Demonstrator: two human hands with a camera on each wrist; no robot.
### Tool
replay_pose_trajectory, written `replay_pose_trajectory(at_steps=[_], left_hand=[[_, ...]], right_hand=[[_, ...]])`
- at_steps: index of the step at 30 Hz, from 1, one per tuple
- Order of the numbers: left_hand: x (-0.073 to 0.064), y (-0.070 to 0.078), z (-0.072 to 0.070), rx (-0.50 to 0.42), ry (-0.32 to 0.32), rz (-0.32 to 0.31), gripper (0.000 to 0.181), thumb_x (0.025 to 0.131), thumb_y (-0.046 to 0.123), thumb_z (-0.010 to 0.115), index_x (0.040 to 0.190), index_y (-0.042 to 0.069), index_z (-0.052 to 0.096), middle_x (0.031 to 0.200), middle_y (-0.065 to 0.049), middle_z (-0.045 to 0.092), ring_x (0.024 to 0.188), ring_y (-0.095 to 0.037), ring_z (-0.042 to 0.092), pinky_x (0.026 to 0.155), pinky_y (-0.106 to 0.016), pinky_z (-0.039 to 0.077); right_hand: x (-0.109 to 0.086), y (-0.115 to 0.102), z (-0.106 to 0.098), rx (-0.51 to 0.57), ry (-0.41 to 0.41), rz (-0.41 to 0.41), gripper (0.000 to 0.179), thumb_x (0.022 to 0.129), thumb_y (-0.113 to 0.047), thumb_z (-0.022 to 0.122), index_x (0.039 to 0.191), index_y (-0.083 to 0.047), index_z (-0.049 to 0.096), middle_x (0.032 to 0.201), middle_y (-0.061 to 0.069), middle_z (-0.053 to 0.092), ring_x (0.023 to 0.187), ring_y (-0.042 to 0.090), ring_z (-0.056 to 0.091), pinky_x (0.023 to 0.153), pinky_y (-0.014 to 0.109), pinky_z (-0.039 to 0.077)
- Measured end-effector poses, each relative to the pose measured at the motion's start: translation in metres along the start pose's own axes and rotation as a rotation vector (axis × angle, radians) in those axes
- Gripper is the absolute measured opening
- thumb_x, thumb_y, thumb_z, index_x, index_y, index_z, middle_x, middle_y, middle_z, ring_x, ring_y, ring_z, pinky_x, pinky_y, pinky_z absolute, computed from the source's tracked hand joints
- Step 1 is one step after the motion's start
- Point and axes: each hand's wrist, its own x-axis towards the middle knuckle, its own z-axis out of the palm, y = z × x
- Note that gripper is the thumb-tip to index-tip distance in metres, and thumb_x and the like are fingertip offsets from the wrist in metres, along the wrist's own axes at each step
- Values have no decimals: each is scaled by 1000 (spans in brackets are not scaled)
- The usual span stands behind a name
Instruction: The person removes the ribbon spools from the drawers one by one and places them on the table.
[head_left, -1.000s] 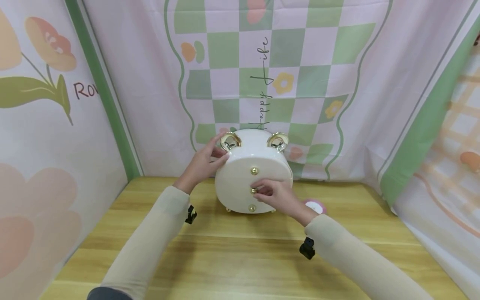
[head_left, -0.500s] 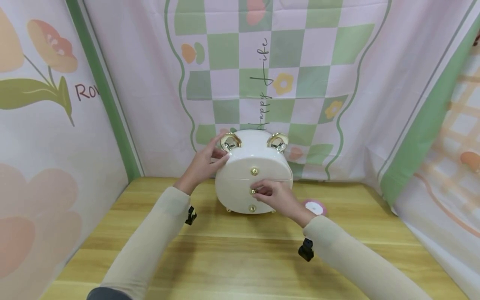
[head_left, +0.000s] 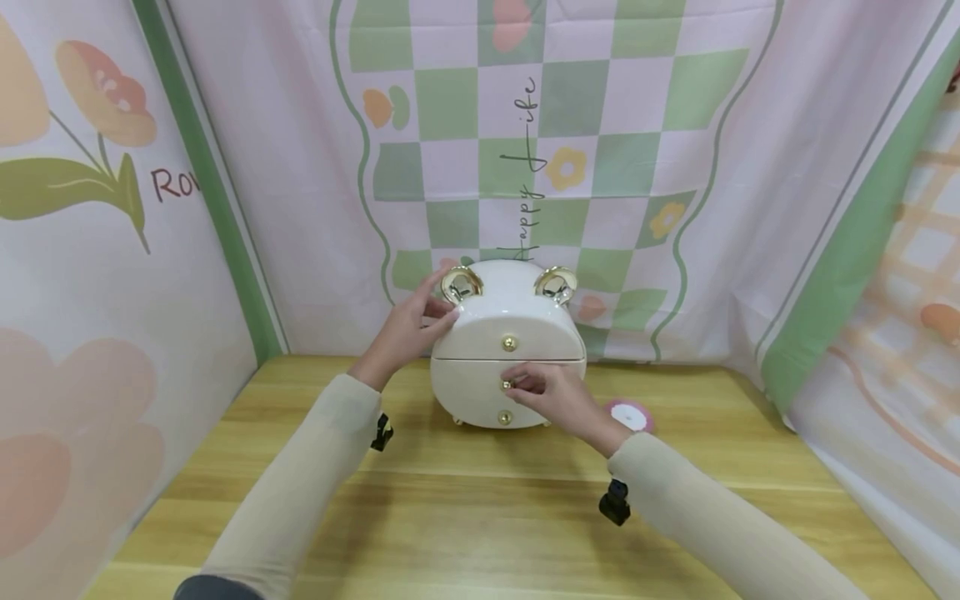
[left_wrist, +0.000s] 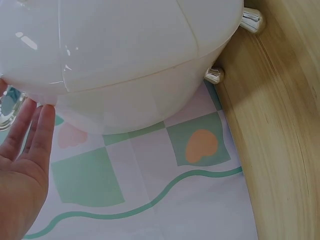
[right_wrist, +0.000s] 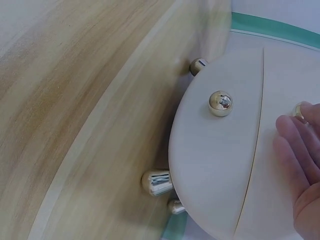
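Observation:
A glossy white drawer box [head_left: 465, 387] with gold ears and small gold feet stands on the wooden table. Three gold knobs run down its front. My right hand [head_left: 555, 393] pinches the middle knob [head_left: 507, 384] between thumb and fingertips. Above that knob, a thin dark gap separates the top drawer [head_left: 480, 340] from the middle drawer [head_left: 465, 375]. My left hand [head_left: 408, 332] rests on the box's upper left side beside the left ear [head_left: 461, 285]. In the left wrist view its extended fingers [left_wrist: 46, 125] touch the white shell.
A pink and white round disc [head_left: 630, 415] lies on the table [head_left: 465, 517] just right of the box. Behind the box hangs a checkered curtain [head_left: 510, 167]. The bottom knob [right_wrist: 220, 103] shows uncovered in the right wrist view.
A dark gap has appeared and grown clearer between the top and middle drawers. My right hand keeps its pinch on the middle knob; my left hand stays in place.

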Motion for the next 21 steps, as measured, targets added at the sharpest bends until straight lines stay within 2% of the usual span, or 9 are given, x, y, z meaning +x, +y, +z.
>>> replay_pose_trajectory(at_steps=[14,21], left_hand=[[0,0,1,10,9,6,75,102,28,61,158,47,15,117,-5,67,107,-17,63,90,-34,56],[0,0,1,5,8,4,75,102,27,61,158,47,15,118,-5,66,108,-18,63,92,-35,55]], right_hand=[[-10,-7,-3,-2,-27,-3,19,92,-11,75,111,-12,75,95,-1,75,84,10,70,73,25,59],[-18,-12,-4,-11,-57,12,19,93,-15,74,112,-14,74,98,-4,74,86,9,69,73,26,58]])
